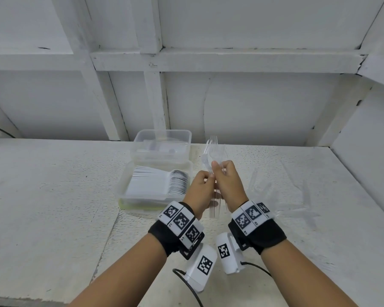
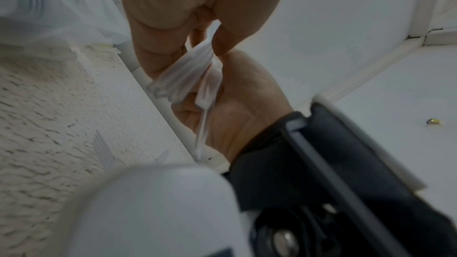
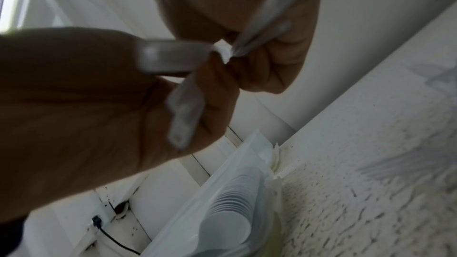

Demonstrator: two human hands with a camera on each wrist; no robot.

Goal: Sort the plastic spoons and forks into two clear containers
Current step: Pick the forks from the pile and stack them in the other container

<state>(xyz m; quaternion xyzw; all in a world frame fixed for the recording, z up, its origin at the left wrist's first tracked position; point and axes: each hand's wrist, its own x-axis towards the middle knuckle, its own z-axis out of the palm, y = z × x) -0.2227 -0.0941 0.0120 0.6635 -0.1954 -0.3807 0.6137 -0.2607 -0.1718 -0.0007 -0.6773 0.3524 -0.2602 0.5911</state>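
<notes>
Above the table (image 1: 53, 185), your left hand (image 1: 201, 188) and right hand (image 1: 227, 185) both grip one bundle of clear forks (image 1: 213, 151), tines up, just right of the two containers (image 1: 162, 147); spoons (image 1: 177, 182) fill the nearer.

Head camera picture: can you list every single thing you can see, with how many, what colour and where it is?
Near container: one, clear, on the table left of the hands, with a row of white spoons nested in it; too many to count.
Far container: one, clear, behind the near one; its contents are too faint to tell.
Held forks: a small bunch, clear, tines up above the hands; number unclear.
Loose cutlery: several clear pieces, scattered on the table right of the hands.
Table: one, white, speckled.
Wall: white panels behind the table.
Left hand: one, gripping the fork handles.
Right hand: one, gripping the same bunch.
Wristbands: two, black with white coded tags.
</notes>
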